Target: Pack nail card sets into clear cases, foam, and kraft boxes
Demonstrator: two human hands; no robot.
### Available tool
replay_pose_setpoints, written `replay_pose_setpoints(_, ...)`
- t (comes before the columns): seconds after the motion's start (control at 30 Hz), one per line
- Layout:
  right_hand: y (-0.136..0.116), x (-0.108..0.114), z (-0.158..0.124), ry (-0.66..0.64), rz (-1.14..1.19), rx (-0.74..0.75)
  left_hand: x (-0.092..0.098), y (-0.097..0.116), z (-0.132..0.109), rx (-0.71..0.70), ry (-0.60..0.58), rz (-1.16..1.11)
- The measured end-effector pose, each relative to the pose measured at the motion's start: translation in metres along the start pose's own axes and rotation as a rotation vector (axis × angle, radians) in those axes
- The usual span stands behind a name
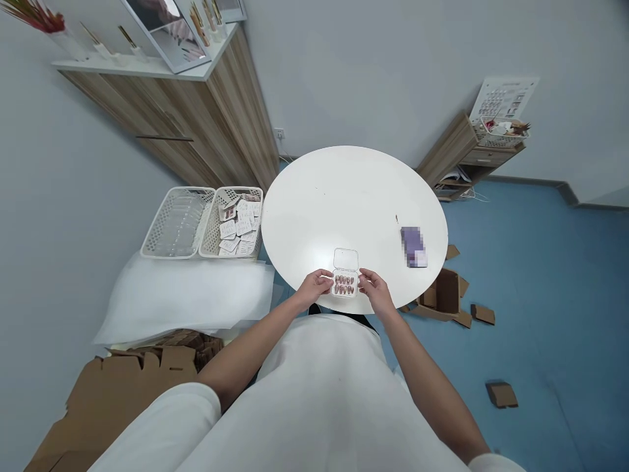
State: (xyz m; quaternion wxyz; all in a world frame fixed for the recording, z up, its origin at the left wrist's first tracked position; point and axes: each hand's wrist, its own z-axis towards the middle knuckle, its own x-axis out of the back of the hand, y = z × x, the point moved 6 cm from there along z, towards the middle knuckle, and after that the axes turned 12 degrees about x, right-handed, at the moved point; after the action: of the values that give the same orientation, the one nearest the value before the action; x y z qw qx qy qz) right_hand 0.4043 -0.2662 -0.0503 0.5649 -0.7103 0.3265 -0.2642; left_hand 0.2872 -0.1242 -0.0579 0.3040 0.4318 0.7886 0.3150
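Between my hands, at the near edge of the round white table, is a small clear plastic case [345,275] with its lid raised toward the far side. Two rows of brownish-pink press-on nails [344,284] lie inside it. My left hand [317,286] pinches the case's left side, fingers closed on it. On the opposite side, my right hand [375,288] grips the right edge with thumb and fingers. The fingertips partly cover both sides of the case.
A purple pixelated item [413,245] lies on the table's [354,190] right side. To the left stand a basket of clear cases [177,223] and a basket of printed cards [240,226]. An open cardboard box [446,293] and cardboard pieces are on the floor at right.
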Motion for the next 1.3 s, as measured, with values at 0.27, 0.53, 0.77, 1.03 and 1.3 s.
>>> replay_pose_setpoints(0.27, -0.006, -0.013, 0.0, -0.047, 0.157, -0.085, -0.008, -0.005, -0.006, 0.012, -0.142, -0.099)
replay_pose_setpoints(0.53, -0.016, -0.005, 0.001, -0.05, 0.145, -0.012, -0.016, -0.007, -0.004, 0.108, -0.187, -0.165)
replay_pose_setpoints(0.77, -0.024, 0.002, 0.002, -0.107, 0.272, -0.052, -0.025, -0.001, 0.003, 0.12, -0.149, -0.247)
replay_pose_setpoints(1.03, -0.03, 0.017, 0.007, -0.141, 0.408, -0.098, -0.044, 0.002, 0.007, 0.135, -0.108, -0.375)
replay_pose_setpoints(1.3, -0.015, 0.035, 0.003, -0.157, 0.391, -0.186, -0.054, 0.0, 0.014, 0.119, 0.002, -0.456)
